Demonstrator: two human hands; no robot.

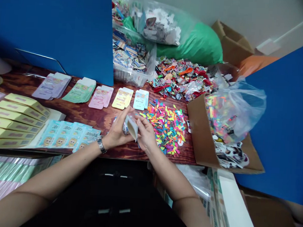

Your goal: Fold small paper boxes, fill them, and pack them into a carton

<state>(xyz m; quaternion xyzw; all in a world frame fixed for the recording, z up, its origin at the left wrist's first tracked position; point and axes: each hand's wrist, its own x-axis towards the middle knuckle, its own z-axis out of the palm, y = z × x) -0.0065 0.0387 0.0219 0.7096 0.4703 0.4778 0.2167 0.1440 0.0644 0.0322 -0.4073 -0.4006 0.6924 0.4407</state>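
Observation:
Both hands meet over the front of a dark wooden table. My left hand, with a metal watch on the wrist, and my right hand are closed on a small paper carton held open between them. Just right of the hands lies a pile of small bright coloured pieces. Flat blue cartons lie just left of the hands. Farther back sit small stacks of flat cartons: purple, green, pink, yellow and blue.
Folded yellow boxes are stacked at the left. A cardboard box at the right holds a plastic bag of coloured bits. A heap of mixed trinkets, a clear tub and a green bag sit behind. Blue panels stand left and right.

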